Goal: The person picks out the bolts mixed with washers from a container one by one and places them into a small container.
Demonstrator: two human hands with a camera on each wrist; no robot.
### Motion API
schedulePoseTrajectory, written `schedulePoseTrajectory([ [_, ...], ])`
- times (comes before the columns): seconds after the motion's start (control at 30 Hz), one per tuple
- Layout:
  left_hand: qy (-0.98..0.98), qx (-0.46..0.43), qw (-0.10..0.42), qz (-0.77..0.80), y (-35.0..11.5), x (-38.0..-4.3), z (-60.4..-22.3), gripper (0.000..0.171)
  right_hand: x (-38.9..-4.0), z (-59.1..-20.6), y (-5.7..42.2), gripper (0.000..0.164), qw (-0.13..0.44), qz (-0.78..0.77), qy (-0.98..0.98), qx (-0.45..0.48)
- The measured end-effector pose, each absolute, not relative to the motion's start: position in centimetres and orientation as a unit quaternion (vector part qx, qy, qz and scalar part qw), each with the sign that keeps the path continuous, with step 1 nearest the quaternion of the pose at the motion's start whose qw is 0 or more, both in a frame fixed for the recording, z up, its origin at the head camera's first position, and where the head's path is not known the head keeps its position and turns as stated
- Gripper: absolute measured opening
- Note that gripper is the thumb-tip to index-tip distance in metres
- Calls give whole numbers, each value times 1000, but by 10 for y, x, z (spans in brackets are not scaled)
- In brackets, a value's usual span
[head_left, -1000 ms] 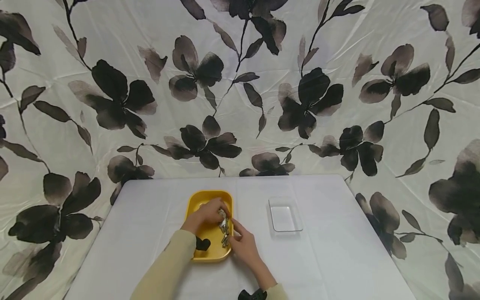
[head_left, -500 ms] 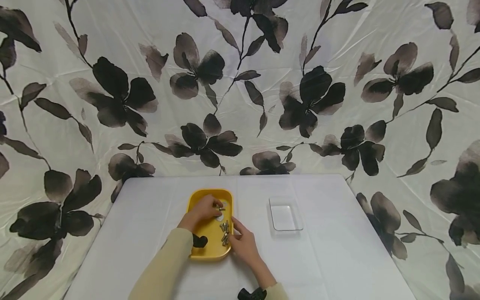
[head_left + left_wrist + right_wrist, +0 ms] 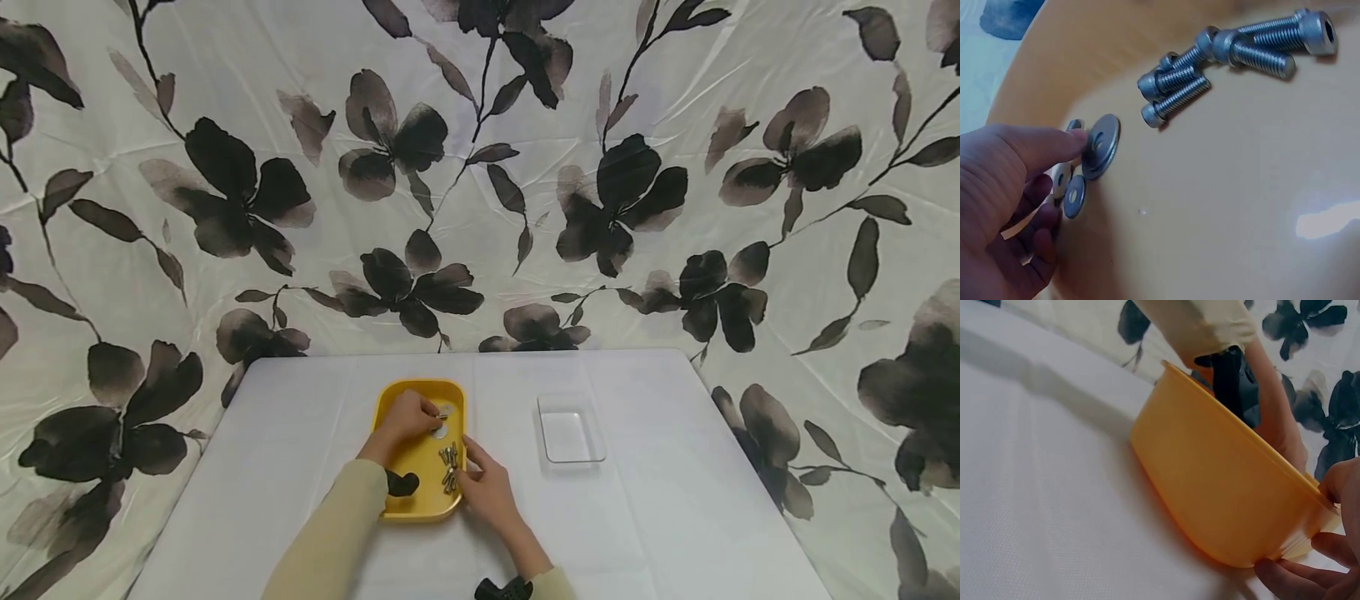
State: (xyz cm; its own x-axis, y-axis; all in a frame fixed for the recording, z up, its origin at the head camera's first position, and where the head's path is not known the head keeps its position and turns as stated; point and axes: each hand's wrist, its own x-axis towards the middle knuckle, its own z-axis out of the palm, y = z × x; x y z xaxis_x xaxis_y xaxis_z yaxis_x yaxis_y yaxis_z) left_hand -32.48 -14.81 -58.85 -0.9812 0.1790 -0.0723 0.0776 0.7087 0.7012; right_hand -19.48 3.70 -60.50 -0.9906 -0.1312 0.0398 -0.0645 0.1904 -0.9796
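My left hand (image 3: 407,415) reaches into the yellow tray (image 3: 420,504), its thumb and fingers pinching a bolt (image 3: 1075,124) at the far end. Only the threaded tip of that bolt shows above the thumb in the left wrist view. Right at the thumb tip stand large flat washers (image 3: 1105,145), with a smaller washer (image 3: 1074,196) below them. Several socket-head bolts (image 3: 1175,100) lie in a loose pile on the tray floor. My right hand (image 3: 489,490) grips the tray's right side, thumb at the rim and fingers under the wall in the right wrist view.
A shallow clear plastic box (image 3: 572,429) stands on the white-covered table (image 3: 660,500), right of the tray. Behind the table hangs a floral cloth (image 3: 525,208). Each wrist wears a black strap (image 3: 504,590).
The left hand has drawn back leftward from the metal pile, uncovering washers and bolts, and now holds a bolt. The right hand stays at the tray's side.
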Motion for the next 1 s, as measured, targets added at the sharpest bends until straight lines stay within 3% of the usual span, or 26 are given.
schedulePoseTrajectory([
  [0.4,913,37,57,402,-152,-323,-584,17,-195,-605,37,57,35,-629,775,-46],
  [1.0,894,56,-15,445,-153,-289,-547,13,-192,-601,35,57,35,-611,788,-66],
])
